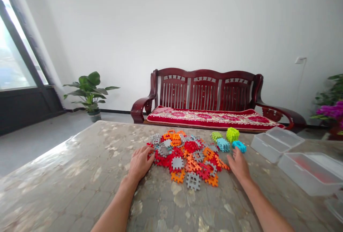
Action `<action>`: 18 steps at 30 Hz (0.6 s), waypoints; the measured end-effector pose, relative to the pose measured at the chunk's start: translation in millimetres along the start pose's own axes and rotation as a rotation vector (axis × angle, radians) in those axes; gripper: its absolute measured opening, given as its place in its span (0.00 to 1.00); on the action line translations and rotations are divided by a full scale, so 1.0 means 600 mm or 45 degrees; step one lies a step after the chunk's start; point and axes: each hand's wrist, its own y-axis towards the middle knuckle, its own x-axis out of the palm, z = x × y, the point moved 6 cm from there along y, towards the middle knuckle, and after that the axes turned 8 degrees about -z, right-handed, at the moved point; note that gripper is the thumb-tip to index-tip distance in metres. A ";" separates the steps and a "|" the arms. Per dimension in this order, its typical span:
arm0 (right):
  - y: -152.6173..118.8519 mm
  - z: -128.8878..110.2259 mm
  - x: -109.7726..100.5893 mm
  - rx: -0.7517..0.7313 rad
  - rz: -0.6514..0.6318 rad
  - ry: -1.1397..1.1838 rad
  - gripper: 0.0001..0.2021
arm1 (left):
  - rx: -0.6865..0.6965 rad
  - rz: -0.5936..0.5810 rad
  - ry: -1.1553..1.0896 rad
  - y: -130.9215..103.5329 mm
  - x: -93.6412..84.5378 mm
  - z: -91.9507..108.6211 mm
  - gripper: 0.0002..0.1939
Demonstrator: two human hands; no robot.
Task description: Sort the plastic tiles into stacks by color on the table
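Observation:
A heap of interlocking plastic building tiles [191, 147] in red, orange and grey lies spread on the table. My left hand [141, 160] rests at the heap's left edge, palm down, its fingers laid loosely by the red tiles and partly hidden. To the right of the heap is my right hand [238, 164], thumb and fingers apart. Its fingertips reach the near side of a bright blue tile stack [239, 146]; whether they touch it is hard to see. Beside that stand a light blue stack [223, 145], a yellow-green stack [232, 134] and flatter green tiles [216, 136].
Two clear plastic boxes stand at the right: a farther box [268, 148] and a nearer box [308, 176] with something red in it. A patterned cloth covers the table [80, 175]. Beyond are a wooden bench [202, 96] and a potted plant [92, 91].

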 end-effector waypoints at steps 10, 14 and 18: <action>0.008 0.020 0.004 0.120 -0.001 0.274 0.32 | 0.264 -0.087 -0.383 0.001 0.023 0.043 0.19; 0.007 0.019 0.008 0.093 -0.034 0.233 0.30 | -0.097 0.004 -0.300 0.010 0.000 0.013 0.20; 0.008 0.017 0.010 0.054 -0.054 0.183 0.28 | -0.362 -0.160 0.013 0.020 -0.015 0.008 0.16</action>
